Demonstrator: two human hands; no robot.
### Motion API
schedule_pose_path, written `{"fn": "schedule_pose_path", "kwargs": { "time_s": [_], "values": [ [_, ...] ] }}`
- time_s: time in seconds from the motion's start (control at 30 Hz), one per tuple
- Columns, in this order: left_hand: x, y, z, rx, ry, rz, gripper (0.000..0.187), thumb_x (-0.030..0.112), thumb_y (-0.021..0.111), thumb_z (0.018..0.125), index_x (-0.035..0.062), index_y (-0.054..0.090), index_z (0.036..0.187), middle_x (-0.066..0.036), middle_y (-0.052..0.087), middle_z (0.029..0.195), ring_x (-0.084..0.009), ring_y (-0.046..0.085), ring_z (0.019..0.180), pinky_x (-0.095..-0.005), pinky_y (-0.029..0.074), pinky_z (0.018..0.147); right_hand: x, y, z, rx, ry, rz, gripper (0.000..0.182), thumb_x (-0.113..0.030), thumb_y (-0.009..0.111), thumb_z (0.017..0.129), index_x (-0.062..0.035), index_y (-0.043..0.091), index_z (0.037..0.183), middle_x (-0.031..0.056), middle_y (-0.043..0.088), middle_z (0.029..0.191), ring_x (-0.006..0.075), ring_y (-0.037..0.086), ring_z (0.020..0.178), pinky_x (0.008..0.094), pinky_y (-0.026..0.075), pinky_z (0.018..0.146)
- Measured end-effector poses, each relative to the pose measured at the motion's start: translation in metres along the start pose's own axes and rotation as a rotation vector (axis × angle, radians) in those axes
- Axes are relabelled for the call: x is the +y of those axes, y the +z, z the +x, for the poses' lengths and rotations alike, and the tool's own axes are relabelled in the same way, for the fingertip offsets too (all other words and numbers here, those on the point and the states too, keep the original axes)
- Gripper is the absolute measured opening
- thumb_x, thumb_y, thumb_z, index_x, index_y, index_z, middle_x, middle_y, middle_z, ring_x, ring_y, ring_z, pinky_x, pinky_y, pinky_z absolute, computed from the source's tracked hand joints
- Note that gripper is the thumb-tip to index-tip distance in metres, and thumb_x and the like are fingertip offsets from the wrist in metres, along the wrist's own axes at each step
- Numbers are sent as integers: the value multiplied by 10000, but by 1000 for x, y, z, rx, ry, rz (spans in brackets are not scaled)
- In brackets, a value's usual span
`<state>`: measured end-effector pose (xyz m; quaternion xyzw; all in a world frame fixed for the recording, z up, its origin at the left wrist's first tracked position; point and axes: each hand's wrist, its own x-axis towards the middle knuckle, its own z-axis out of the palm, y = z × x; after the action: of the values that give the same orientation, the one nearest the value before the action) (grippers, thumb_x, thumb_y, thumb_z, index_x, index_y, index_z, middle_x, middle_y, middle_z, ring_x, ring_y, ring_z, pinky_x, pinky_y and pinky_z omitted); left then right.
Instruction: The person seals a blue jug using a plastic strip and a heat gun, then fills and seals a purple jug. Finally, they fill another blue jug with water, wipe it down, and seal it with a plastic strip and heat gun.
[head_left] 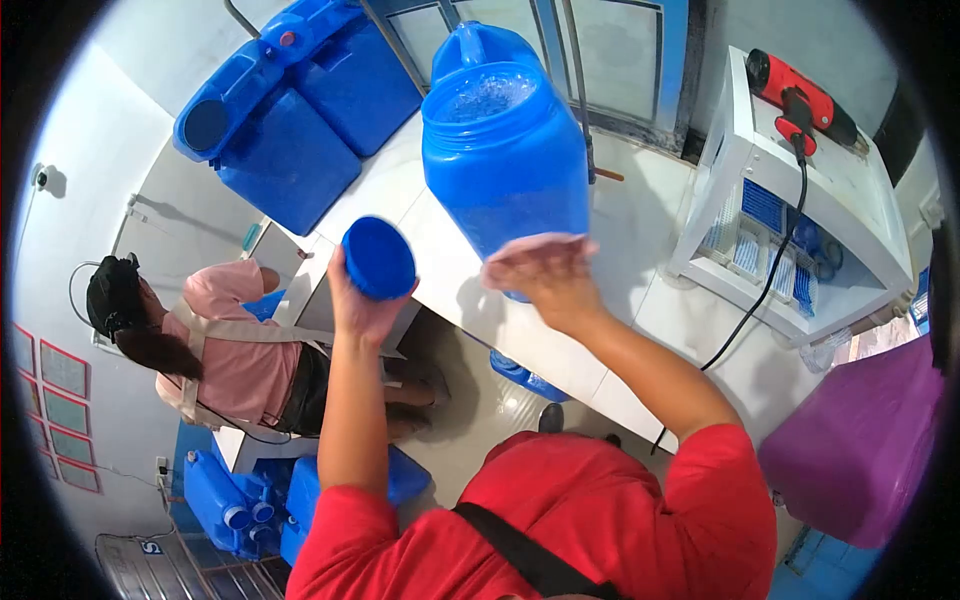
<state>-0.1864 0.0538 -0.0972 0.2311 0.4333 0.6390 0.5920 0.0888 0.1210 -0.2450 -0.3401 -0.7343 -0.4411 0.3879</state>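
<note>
My left hand (368, 312) is closed round a blue screw cap (379, 258), held up over the front edge of the white counter with its hollow side facing me. A large blue water jug (505, 165) stands uncapped on the counter, and clear liquid shows inside its wide mouth (490, 97). My right hand (548, 286) presses a pink cloth (540, 256) against the low front of the jug. The cloth lies between my palm and the jug's wall, and my fingers are partly hidden by it.
Two more blue jugs (290, 150) stand at the counter's left. A white shelf unit (810, 200) on the right carries a red heat gun (805, 95), its black cord crossing the counter. A person in pink (240, 340) sits at left. More blue containers (235, 505) sit below.
</note>
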Motion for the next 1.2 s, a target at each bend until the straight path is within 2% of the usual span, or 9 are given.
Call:
{"fn": "schedule_pose_path", "kwargs": {
  "time_s": [0.13,0.2,0.37,0.43,0.5,0.73,0.87,1.0,1.2],
  "values": [
    [12,-31,-43,-4,101,32,657,689,381,935,215,537,1362,-62,615,1297,-271,610,1149,-525,503,920,65,-18,98,296,563,906,592,-295,524,1020,-58,344,1532,228,308,1576,456,300,1437,494,265,1176],
    [21,-34,-53,57,197,2,644,637,460,937,175,531,1380,-102,619,1301,-299,628,1143,-518,536,909,112,-3,130,-29,1041,1741,547,-352,507,1039,-5,440,1457,195,553,1375,302,520,1281,402,380,1096],
    [58,-20,-63,1,431,178,646,534,560,928,114,460,1409,-93,577,1337,-267,583,1200,-466,495,979,133,65,118,-19,910,1543,659,-532,458,1028,-5,496,1422,156,611,1312,223,589,1166,345,434,1034],
    [72,0,-65,-93,608,373,731,503,626,896,74,390,1440,-136,506,1397,-280,537,1260,-416,458,1035,107,65,62,-328,1708,2092,624,-522,469,1028,-25,541,1399,150,605,1319,223,577,1173,349,420,1044],
    [82,32,-59,-126,734,588,731,469,657,884,71,393,1437,-141,494,1404,-288,522,1275,-406,446,1040,76,28,36,-485,2049,1608,556,-470,478,1036,-40,564,1378,131,610,1315,203,597,1144,332,442,1016],
    [73,184,-18,-214,1128,1369,584,401,761,851,34,585,1270,-191,515,1412,-318,526,1279,-400,442,1020,96,-101,26,36,1650,1759,351,-142,532,1018,-52,561,1356,62,636,1239,160,628,1103,331,513,945],
    [73,231,-7,-242,944,1501,550,458,747,855,25,647,1180,-206,586,1329,-329,546,1264,-398,435,1033,156,-171,49,381,1456,1740,419,-203,480,1033,-10,495,1405,100,599,1321,192,619,1128,320,496,970],
    [80,210,-17,-157,1336,1607,590,497,746,837,41,648,1199,-192,595,1312,-355,543,1255,-430,416,1056,236,-223,16,405,939,1722,502,-190,465,1003,44,434,1446,174,551,1391,233,586,1206,307,464,1002],
    [78,196,-7,-343,1358,1618,508,381,737,890,31,631,1244,-167,614,1296,-339,556,1242,-411,413,1062,368,-210,69,-135,691,45,423,-309,534,969,-42,612,1288,206,589,1330,376,570,1204,424,441,1024]
  ]
}}
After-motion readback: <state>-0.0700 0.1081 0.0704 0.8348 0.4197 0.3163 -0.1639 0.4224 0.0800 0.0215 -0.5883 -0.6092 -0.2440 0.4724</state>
